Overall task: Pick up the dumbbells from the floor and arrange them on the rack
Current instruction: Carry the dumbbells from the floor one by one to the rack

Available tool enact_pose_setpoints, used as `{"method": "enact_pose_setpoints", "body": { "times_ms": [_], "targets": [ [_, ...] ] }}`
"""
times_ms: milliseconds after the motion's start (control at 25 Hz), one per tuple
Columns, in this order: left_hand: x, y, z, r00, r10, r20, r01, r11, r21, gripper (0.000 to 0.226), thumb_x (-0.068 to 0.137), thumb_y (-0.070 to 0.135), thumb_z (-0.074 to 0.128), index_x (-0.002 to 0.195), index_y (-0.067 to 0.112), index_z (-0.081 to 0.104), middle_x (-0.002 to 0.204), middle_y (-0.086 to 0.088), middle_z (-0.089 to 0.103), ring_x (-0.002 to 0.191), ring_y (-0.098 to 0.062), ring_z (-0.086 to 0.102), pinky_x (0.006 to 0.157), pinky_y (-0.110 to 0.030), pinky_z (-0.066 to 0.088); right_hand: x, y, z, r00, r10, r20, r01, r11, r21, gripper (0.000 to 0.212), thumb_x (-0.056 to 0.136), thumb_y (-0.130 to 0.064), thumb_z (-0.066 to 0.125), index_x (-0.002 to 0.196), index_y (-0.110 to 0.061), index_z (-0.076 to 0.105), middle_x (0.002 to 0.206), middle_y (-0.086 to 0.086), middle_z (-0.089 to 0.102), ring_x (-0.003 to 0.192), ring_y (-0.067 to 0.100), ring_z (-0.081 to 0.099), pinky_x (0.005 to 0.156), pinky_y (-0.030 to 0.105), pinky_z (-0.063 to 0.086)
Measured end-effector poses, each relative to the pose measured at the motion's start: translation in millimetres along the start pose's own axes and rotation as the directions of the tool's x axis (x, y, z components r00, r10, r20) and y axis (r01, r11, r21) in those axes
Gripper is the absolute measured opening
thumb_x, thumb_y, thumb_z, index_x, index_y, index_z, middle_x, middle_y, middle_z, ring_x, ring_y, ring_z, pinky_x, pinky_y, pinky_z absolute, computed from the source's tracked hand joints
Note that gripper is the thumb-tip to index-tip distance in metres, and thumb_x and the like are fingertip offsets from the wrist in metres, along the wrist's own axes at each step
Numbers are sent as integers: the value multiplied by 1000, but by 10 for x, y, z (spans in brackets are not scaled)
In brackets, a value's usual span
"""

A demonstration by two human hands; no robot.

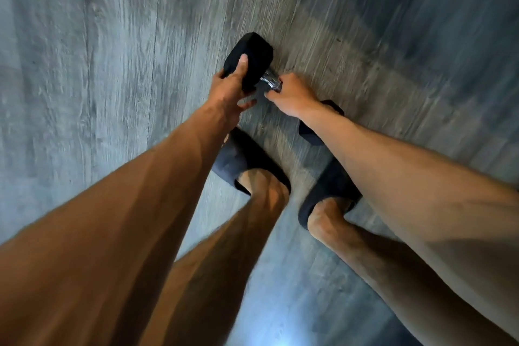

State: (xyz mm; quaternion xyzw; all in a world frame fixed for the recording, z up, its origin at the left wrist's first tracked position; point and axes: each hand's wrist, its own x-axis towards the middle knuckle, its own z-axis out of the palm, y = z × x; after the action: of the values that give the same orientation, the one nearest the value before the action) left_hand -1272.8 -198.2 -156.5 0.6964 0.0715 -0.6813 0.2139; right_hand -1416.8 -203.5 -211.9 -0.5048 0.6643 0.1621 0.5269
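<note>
Fingers (276, 93) of the right hand (293, 97), just beyond the dark slippers (247, 160), curl tight around the chrome handle (271, 81) of the dumbbell (257, 67); its near head (310, 132) is mostly hidden under that forearm. Farther out, the left hand (229, 90) grips the far head (259, 46), fingers spread over its black top, thumb loose below. A good lift probably wants the right palm centred on the handle, the left steadying, and the load kept close to the feet. Blur makes it unclear whether the dumbbell touches the grey plank floor (112, 64). No rack shows, nor other dumbbells
</note>
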Motion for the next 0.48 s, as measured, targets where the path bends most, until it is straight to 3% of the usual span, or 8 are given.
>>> {"method": "enact_pose_setpoints", "body": {
  "times_ms": [160,320,480],
  "targets": [
    [-181,-57,-22,1000,4,7,-4,1000,20,60,96,38,58,145,14,35,131,-13,59,112,-30,65,93,-46,55,-216,-6,-117,1000,-10,20,10,1000,-6,11,92,-24,60,92,-13,59,77,3,57,79,27,60,63,32,41],
    [-721,-23,-76,997,-46,67,41,997,62,65,93,40,62,144,9,38,134,-18,58,110,-29,66,79,-37,59,-867,-43,-351,999,-7,37,8,1000,-26,9,91,-27,57,88,-18,55,70,-1,53,70,25,56,53,29,36],
    [-1812,96,83,990,-73,118,65,996,65,52,96,32,59,139,7,43,134,-18,58,119,-29,60,83,-36,54,-1875,-109,-788,998,-46,35,46,999,4,10,91,-27,55,88,-18,55,74,4,57,75,30,58,56,30,37]
  ]
}}
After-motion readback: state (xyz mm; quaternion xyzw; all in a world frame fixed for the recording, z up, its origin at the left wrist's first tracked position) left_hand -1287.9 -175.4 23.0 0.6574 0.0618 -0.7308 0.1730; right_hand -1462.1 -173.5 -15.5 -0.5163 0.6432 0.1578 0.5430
